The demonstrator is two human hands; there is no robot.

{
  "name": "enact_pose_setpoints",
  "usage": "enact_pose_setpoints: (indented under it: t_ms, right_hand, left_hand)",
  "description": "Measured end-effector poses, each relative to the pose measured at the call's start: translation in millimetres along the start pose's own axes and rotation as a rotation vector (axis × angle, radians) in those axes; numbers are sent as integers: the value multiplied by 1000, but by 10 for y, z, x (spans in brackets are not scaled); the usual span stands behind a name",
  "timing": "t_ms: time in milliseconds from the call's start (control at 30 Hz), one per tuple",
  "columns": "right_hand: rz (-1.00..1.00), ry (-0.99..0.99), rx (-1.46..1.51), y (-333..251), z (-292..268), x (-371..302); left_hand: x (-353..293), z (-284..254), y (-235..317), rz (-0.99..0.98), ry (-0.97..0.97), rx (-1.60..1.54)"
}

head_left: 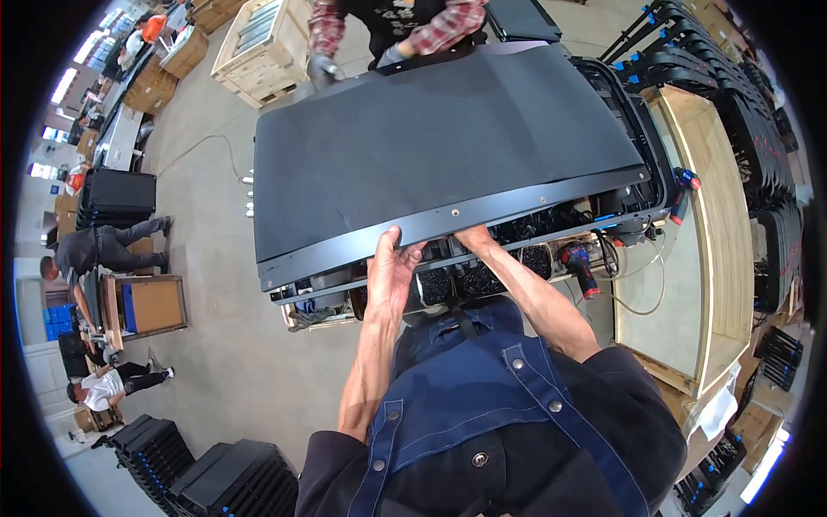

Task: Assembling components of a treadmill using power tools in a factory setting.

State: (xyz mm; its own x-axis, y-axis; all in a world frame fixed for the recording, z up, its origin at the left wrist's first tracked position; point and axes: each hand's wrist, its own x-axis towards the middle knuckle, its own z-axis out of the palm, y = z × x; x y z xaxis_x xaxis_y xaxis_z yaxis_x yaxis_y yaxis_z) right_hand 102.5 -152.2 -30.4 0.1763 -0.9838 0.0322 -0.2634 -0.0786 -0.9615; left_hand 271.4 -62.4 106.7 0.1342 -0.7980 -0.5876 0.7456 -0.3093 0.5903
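A wide dark grey panel (431, 129) with a bent front lip lies over a black frame (659, 164), its front edge raised a little above the frame. My left hand (392, 274) grips that front lip, thumb on the outer face and fingers curled beneath. To its right my right hand (472, 236) reaches under the lip, its fingers hidden by the panel. Black parts (551, 221) show in the gap below the lip. Across from me a person in a plaid shirt has gloved hands (323, 71) at the panel's far edge.
A red and black power tool (580, 271) hangs near the front edge, another (684, 194) at the right corner. An open wooden crate (689, 345) stands close on the right. Racks of black frames (749, 129) lie beyond. A cable (202, 142) crosses the floor; other people work at left.
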Motion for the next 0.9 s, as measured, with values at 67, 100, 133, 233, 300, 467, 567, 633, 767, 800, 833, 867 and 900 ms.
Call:
enact_pose_setpoints:
  t_ms: [67, 100, 133, 233, 300, 467, 567, 633, 767, 800, 833, 867, 900]
  right_hand:
    - [-97, 78, -131, -64, 4, -32]
    - [-98, 80, -137, -103, -2, -26]
    - [-88, 67, -100, -135, -30, -14]
    - [159, -98, 71, -277, -343, -23]
    - [482, -324, 165, -546, -736, -92]
    - [240, 107, 925, -464, -2236, -749]
    - [226, 484, 1023, 134, -3351, -614]
    - [350, 587, 805, 124, -3604, -385]
    - [592, 610, 320, 202, -3666, -365]
    - [596, 590, 314, 143, -3639, -377]
    - [534, 577, 259, 67, -3633, -389]
    - [471, 574, 207, 16, -3666, -424]
    - [471, 564, 204, 0, -3736, -473]
  left_hand:
    - [-3, -14, 1, -11, -5, -3]
    - [3, -5, 1, 4, 12, 8]
    - [2, 17, -18, 22, 29, 15]
    - [33, -30, -55, 36, 21, 34]
    - [50, -60, -102, 61, 43, 34]
    - [70, -196, -246, 131, 117, 29]
    - [64, -211, -290, 127, 87, -33]
    - [83, -321, -263, 83, 43, -150]
    - [-57, -555, -374, 228, 142, -50]
    - [-49, -605, -386, 241, 212, 7]
    - [-56, -630, -395, 252, 282, 60]
    - [-70, -640, -343, 283, 262, 111]
    - [-107, -634, -330, 292, 276, 122]
